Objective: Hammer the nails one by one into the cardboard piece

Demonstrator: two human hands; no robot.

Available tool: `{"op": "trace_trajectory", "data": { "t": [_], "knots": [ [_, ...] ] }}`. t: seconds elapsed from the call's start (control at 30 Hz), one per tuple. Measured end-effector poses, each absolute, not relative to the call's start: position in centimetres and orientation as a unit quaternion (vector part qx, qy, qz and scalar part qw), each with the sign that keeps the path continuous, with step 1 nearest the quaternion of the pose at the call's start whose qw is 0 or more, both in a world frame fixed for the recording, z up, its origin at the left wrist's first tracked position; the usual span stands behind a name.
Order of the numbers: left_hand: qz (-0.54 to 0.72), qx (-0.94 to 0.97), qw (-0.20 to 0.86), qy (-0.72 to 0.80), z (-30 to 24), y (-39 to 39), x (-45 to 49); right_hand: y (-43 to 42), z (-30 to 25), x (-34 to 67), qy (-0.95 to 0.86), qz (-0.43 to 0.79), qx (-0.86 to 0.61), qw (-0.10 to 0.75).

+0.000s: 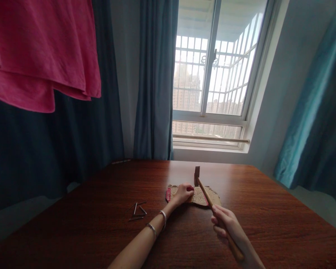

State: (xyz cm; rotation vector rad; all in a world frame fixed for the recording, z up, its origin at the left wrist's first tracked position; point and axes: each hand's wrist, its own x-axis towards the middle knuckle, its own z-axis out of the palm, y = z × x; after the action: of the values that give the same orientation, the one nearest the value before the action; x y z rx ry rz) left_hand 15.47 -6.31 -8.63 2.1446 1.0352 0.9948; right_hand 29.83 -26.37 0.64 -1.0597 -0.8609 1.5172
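A broad bench (86,235) with a glossy red-brown wood grain fills the lower view, its far side close to blue curtains (156,82) and a barred window (193,86); a bright pink cloth (44,56) hangs at upper left. The hammer (205,194) has a long, plain, yellowish-brown wooden handle and a narrow, dull brown head, and it slants from the lower right up toward the far middle of the bench. Its head stands over the far edge of a flat tan board (199,196) that lies at the middle of the bench; whether the two touch cannot be told. The board is thin and ragged-edged, peppered with small dark holes, with a red patch at its left end and more red along its near edge beside the handle. The right hand (223,220) is wrapped round the handle, part of which sticks out below the grip. The left hand (184,193) is over the board, its fingers drawn together just beside the hammer head; what they may pinch is too small to tell. Loose dark nails (135,209) lie scattered on the bench left of the board, some crossing or nearly so. Two slim silvery bangles (164,218) circle the left wrist and forearm.
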Motion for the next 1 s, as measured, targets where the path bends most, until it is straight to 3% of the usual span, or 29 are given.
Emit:
{"op": "trace_trajectory", "data": {
  "t": [1.0],
  "knots": [
    [0.362,0.800,0.268,0.396,-7.9,-6.9,15.4,-26.6,0.4,29.2,-0.370,0.621,-0.445,0.529]
  ]
}}
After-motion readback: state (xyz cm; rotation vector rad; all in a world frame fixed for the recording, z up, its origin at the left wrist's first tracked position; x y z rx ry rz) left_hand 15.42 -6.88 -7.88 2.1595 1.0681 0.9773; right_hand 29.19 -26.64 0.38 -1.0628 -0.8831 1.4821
